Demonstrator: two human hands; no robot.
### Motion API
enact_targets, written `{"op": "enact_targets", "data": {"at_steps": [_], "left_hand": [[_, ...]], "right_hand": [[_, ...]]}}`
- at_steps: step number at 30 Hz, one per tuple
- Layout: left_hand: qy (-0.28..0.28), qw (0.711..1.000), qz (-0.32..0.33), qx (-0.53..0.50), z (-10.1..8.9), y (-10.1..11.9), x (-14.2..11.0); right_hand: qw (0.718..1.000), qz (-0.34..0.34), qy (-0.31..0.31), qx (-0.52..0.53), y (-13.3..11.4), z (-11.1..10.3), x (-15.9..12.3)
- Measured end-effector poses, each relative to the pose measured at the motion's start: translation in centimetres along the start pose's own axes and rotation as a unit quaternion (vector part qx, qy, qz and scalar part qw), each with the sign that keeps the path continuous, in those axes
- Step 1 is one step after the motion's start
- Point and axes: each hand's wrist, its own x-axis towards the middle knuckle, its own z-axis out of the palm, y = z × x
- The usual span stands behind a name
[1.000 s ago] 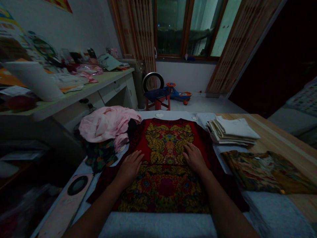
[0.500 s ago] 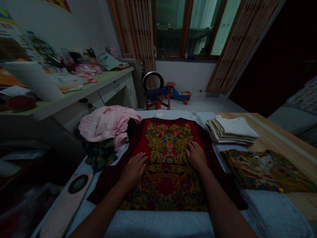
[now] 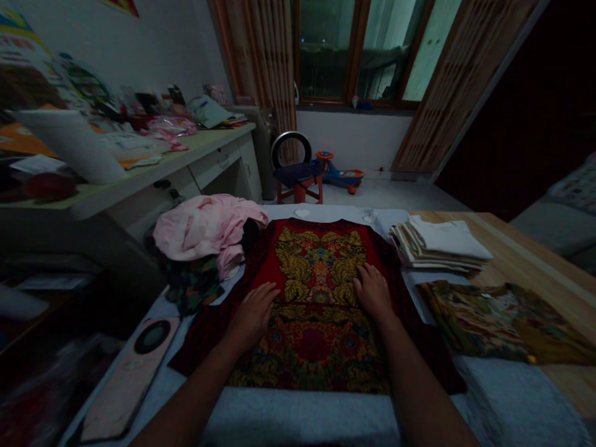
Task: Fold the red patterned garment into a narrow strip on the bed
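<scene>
Far L on the grey-blue bedcover (image 3: pixel 298 419) sits a pink slab (image 3: pixel 133 379) w/ a round black ring, then a crumpled pink shirt (image 3: pixel 207 226) on top of a dark floral cloth (image 3: pixel 190 288). Next, your L hand (image 3: pixel 254 316) lies flat on the red-and-gold patterned garment (image 3: pixel 313 347), fingers together, pointing fwd and to your R, not clamped on anything. The garment is spread out under both hands, directly ahead of you, long axis running away from you. Your R hand (image 3: pixel 372 292) also lies flat on the gold pattern, fingers slightly apart, no grip, a touch further up the garment than L, so R is nearer its far end and L nearer its near end. Vs 1 sec ago, both hands sit slightly more to your R on the cloth; head view's shifted too. Further R: a stack of folded cloths (image 3: pixel 440 245) w/ a white one on top, on a wooden board (image 3: pixel 521 267), and a flowered cloth (image 3: pixel 479 323) spread out just below the stack.
</scene>
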Motion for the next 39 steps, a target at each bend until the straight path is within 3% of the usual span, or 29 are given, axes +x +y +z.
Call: {"op": "enact_targets", "data": {"at_steps": [11,14,17,20,23,31,39], "left_hand": [[-0.006,1.000,0.011,0.027,-0.3,0.0,0.1],[-0.004,0.999,0.035,0.037,-0.7,1.4,0.4],[-0.025,0.996,0.081,0.020,-1.0,4.1,0.7],[-0.064,0.991,0.118,0.001,-0.8,6.7,0.7],[-0.091,0.987,0.135,0.003,-0.3,7.8,0.5],[-0.104,0.985,0.138,0.008,-0.2,7.4,0.2],[-0.077,0.990,0.118,0.002,0.0,7.5,0.0]], "right_hand": [[0.998,-0.031,0.043,0.033,0.4,0.3,0.2],[0.991,-0.087,0.065,0.072,0.1,0.0,0.1],[0.988,-0.124,0.037,0.085,-0.4,-0.1,-0.4],[0.992,-0.112,-0.003,0.064,-0.8,-0.1,-0.8],[0.995,-0.090,-0.016,0.043,-0.4,-0.2,-0.7],[0.999,-0.031,-0.010,0.019,1.0,-0.1,0.0],[0.999,-0.036,0.004,0.021,0.8,-0.2,0.0]]}}
